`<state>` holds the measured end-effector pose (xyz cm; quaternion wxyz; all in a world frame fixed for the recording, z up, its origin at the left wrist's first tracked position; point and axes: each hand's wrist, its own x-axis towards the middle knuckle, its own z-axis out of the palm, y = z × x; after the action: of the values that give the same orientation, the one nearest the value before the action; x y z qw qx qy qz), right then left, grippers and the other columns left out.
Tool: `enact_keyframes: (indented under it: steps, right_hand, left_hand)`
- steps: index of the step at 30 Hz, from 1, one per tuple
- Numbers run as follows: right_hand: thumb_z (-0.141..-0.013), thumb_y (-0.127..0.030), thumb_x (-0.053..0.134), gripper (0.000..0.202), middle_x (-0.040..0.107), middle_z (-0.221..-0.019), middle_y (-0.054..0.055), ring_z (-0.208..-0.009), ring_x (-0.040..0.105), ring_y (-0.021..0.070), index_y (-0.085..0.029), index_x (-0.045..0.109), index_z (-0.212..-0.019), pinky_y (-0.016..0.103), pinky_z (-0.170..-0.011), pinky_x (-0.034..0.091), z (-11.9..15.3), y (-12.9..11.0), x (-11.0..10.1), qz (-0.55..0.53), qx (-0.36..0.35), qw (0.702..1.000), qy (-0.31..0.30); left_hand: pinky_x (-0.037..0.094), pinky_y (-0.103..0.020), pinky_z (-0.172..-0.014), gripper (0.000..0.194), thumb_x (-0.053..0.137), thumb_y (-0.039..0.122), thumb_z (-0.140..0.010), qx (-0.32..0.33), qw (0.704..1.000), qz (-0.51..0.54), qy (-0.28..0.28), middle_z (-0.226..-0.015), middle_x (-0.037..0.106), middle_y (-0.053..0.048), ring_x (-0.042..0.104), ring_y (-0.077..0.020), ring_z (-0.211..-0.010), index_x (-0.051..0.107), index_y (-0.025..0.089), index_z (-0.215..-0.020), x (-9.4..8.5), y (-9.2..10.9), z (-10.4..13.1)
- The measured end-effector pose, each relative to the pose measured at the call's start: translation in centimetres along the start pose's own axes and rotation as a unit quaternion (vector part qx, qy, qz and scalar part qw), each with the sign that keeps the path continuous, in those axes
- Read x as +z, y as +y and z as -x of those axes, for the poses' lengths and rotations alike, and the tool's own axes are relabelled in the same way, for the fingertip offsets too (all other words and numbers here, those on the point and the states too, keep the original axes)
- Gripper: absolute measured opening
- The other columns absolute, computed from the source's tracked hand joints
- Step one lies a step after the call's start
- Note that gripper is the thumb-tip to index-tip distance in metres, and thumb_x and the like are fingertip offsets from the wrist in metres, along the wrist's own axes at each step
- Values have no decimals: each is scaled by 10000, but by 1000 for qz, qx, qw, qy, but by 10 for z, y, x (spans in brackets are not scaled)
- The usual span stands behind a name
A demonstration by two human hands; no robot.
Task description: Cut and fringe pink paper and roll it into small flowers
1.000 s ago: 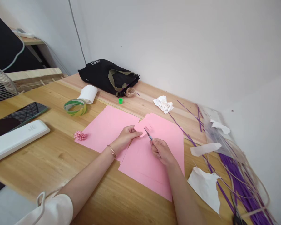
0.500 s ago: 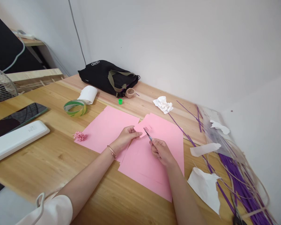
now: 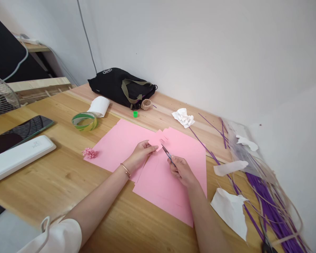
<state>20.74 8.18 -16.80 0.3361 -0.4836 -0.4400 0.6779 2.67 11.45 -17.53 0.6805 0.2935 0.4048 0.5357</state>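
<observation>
Between thumb and fingers, my left hand pinches a small piece of pink paper that has cut strips at its far right edge. My right hand grips a small pair of scissors, its blades pointing at that piece and close to its lower right edge. Whether the blades touch the paper I cannot tell. Both hands are over large pink sheets lying on the wooden table. A pink fringed paper flower rests at the left sheet's corner.
A roll of tape, a white paper roll and a green cap stand behind the sheets, near a black bag. Purple strips and white paper scraps lie at right. A phone and white case are at left.
The small pink piece has shifted slightly left and turned in my left hand. The scissor blades have drawn back a little from its strips.
</observation>
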Motion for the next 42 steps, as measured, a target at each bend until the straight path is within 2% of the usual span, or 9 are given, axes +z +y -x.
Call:
enact_keyframes:
  steps: [9,14,23,31,42]
  right_hand:
    - [-678,-653,613,494,242,-440,-121,-366,152,22,-179,473,-689,196,-367,89,0,1,0,-1,4,1000,0]
    - [-689,-642,612,482,245,-438,-120,-362,151,23,-182,469,-687,200,-367,88,0,1,0,-3,2,1000,0]
    - [-689,-642,618,482,247,-445,-116,-373,149,26,-183,471,-678,202,-374,87,0,2,0,-8,1,1000,3]
    - [-694,-640,617,481,244,-442,-117,-371,146,24,-181,474,-676,197,-369,86,0,2,0,-4,-2,1000,4]
    - [-703,-644,602,481,220,-457,-118,-385,128,29,-184,463,-680,195,-373,85,-1,4,-2,5,-5,1000,-1]
  left_hand:
    - [334,-217,-501,329,828,300,-511,3,998,-55,-23,-539,557,40,476,-68,-495,568,142,-635,-1,-3,1]
    - [365,-218,-517,335,829,310,-507,-3,998,-53,-35,-586,601,20,503,-77,-516,594,135,-670,-1,-3,1]
    - [371,-218,-509,321,830,292,-512,-10,998,-42,-39,-563,599,27,509,-76,-498,585,136,-647,0,-1,2]
    - [407,-239,-565,306,823,308,-542,-12,997,-40,-65,-612,632,11,545,-95,-550,613,133,-680,-3,-2,3]
    - [394,-223,-540,311,837,285,-504,-13,998,-32,-56,-592,620,16,520,-79,-522,618,134,-665,-1,1,3]
